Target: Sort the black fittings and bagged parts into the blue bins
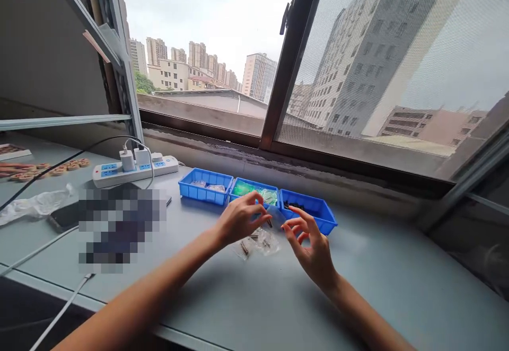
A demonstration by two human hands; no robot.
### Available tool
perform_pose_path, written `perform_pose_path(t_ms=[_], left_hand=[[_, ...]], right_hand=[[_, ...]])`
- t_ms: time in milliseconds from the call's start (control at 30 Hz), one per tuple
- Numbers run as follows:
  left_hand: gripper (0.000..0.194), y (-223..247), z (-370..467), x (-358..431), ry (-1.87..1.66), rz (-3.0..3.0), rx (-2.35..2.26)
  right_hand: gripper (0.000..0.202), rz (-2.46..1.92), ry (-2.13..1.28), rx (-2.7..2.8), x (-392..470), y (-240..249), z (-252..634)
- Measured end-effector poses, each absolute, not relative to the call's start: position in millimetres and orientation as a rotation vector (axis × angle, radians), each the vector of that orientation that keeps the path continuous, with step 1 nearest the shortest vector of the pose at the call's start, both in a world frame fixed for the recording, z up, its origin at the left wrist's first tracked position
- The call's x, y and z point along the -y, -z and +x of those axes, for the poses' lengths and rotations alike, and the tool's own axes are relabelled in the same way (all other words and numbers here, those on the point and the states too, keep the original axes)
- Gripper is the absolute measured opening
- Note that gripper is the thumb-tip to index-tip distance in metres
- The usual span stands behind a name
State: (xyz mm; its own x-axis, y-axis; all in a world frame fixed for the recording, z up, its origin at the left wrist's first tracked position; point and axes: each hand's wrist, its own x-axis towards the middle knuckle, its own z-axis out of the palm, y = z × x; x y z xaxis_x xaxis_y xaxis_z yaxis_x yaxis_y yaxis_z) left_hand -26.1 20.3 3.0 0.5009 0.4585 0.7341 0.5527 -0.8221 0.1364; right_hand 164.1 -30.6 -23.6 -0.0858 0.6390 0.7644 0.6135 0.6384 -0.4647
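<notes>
My left hand is closed in a pinch above the table, at the upper edge of a small clear plastic bag. A short dark metal piece shows just below its fingertips; whether it lies inside the bag is unclear. On the other side of the bag, my right hand has its thumb and a finger pressed together at the film, with the index finger raised. Beneath my hands, several small clear bags holding metal pins or screws lie on the grey table.
Three blue bins stand along the window side: one with clear packets, one with green-and-clear packets, one with black parts. Leftward are a power strip, a dark phone-like device, cables and plastic wrap.
</notes>
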Motion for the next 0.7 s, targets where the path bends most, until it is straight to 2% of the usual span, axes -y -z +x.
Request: perform_pose_path(t_ms=[200, 367, 700], left_hand=[[0.029, -21.0, -86.2, -56.6, 1.604, -1.839, 1.538], [0.021, -20.6, -129.7, -67.2, 1.369, -1.571, 1.906], [0.020, -12.0, -135.7, -65.8, 1.118, -1.648, 2.094]], right_hand=[[0.025, -1.009, 0.045, 1.877, 28.0, 31.0, 169.5], [0.023, -1.010, 0.124, 1.962, 29.4, 32.4, 174.6], [0.021, -1.053, 0.212, 2.053, 28.0, 31.9, 181.8]])
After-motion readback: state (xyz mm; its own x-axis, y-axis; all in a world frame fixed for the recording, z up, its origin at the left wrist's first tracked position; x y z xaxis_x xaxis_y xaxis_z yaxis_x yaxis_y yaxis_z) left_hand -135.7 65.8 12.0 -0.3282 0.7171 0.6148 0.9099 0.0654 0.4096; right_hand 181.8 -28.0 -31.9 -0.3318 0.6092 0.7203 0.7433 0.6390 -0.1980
